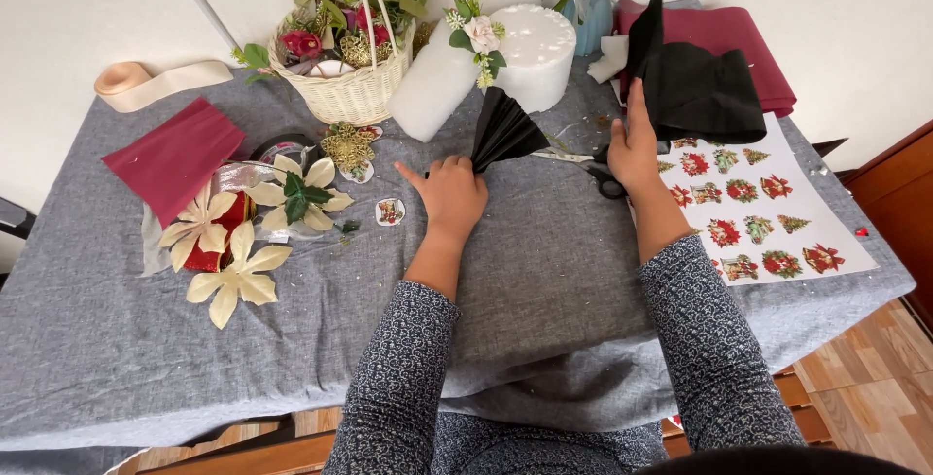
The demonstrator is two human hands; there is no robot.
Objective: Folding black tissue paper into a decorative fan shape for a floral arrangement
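Left hand (pixel 450 193) pinches black pleated fan (pixel 503 131); right hand (pixel 634 149) grips black paper (pixel 702 91), scissors (pixel 593 169) underneath, sticker sheet (pixel 777 222) beside.

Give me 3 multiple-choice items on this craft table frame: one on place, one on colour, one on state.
1. Where does the wicker basket stand?
A. far side of the table, left of the white foam cylinder
B. on the sticker sheet
C. on the floor

2. What colour is the pleated paper fan?
A. red
B. black
C. cream

3. How is the left hand placed?
A. flat and empty
B. pinching the fan's narrow end
C. holding the scissors

Answers:
1 A, the basket sits at the back beside the foam.
2 B, the fan is black, like the paper by the right hand.
3 B, the fingers close on the fan's gathered end.
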